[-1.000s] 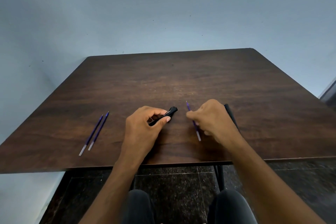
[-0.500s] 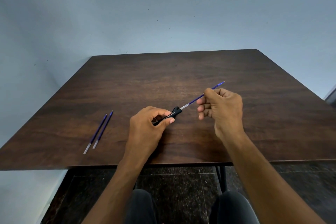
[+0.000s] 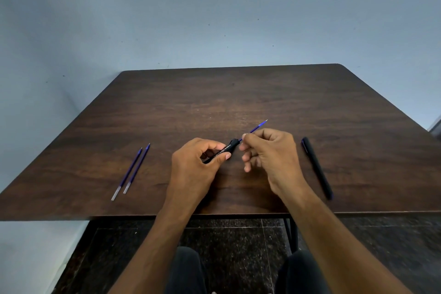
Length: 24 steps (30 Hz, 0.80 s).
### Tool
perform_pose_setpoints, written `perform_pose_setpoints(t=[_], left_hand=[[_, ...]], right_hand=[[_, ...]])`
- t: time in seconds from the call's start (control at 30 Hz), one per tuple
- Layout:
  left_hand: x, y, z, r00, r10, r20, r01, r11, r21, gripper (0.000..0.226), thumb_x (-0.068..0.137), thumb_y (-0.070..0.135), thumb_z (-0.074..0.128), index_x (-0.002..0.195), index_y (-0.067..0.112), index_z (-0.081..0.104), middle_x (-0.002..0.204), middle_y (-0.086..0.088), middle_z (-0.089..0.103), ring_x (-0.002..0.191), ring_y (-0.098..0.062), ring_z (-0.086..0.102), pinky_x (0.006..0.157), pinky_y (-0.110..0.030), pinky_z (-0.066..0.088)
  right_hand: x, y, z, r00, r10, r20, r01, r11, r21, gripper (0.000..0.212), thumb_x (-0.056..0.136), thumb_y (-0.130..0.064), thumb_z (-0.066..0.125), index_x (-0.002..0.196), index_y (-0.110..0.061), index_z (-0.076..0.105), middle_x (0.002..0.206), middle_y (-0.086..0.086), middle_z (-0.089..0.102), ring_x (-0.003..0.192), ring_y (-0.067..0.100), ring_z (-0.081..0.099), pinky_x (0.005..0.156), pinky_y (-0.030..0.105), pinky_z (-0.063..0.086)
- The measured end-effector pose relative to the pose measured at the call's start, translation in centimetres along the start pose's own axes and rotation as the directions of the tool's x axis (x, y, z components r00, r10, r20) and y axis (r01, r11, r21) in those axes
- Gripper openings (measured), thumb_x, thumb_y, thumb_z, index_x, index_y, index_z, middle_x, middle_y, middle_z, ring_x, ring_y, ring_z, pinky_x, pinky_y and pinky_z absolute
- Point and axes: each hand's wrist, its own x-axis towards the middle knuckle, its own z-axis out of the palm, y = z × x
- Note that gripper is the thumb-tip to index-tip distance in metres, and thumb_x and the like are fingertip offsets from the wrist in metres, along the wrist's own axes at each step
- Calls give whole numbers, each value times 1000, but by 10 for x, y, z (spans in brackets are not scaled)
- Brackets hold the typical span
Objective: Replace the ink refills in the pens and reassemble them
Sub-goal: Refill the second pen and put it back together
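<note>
The left hand (image 3: 198,164) grips the black pen barrel (image 3: 223,151) above the counter (image 3: 238,98), its fingers curled round it with the open end pointing up and away. The right hand (image 3: 269,153) pinches a blue refill (image 3: 256,128) just beside that open end — fingertips tight on the thin stem, the refill seemingly already partway inside.

If the refill meets the barrel off-line it could bend or jam; pinched this near the barrel, it could also slip through the fingertips under a hard push.

Left of the barrel, well apart, lie two more refills (image 3: 131,170); right of it a second black pen (image 3: 317,167), its near end close to the counter's front edge — a careless right forearm could roll it off. Beyond the barrel the counter gives wide room.
</note>
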Motion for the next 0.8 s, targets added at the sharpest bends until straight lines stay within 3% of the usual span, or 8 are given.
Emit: perform_pose_setpoints(t=[0.13,0.27,0.67,0.8], left_hand=[[0,-3,2,1000,-21,-21,21,1000,-15,19,77,19,85,91,25,76,86,14,69,84,4,62,72,-4,42],[1,-4,3,999,-27,-35,26,1000,-4,19,77,22,85,91,29,74,85,19,67,86,8,61,73,-3,42],[0,-13,3,994,18,-109,-13,999,44,18,79,20,83,90,28,71,86,20,64,90,5,60,77,-2,40],[0,-13,2,992,0,-129,2,1000,18,25,81,16,80,95,32,68,88,23,62,94,13,58,78,1,39]], right_hand=[[-1,0,-1,999,16,42,-17,1000,18,18,87,-12,79,71,-6,73,68,11,72,50,21,58,40,28,48],[2,-4,-8,999,-21,-49,27,993,115,12,86,-16,81,84,-5,77,75,11,74,52,17,61,42,29,50],[-4,-8,2,998,-50,-33,53,995,85,16,87,-11,79,80,2,73,64,9,69,49,17,60,40,28,49],[-5,-10,7,999,-43,-19,45,996,79,19,86,-13,81,83,4,73,65,10,71,49,17,61,40,28,49]])
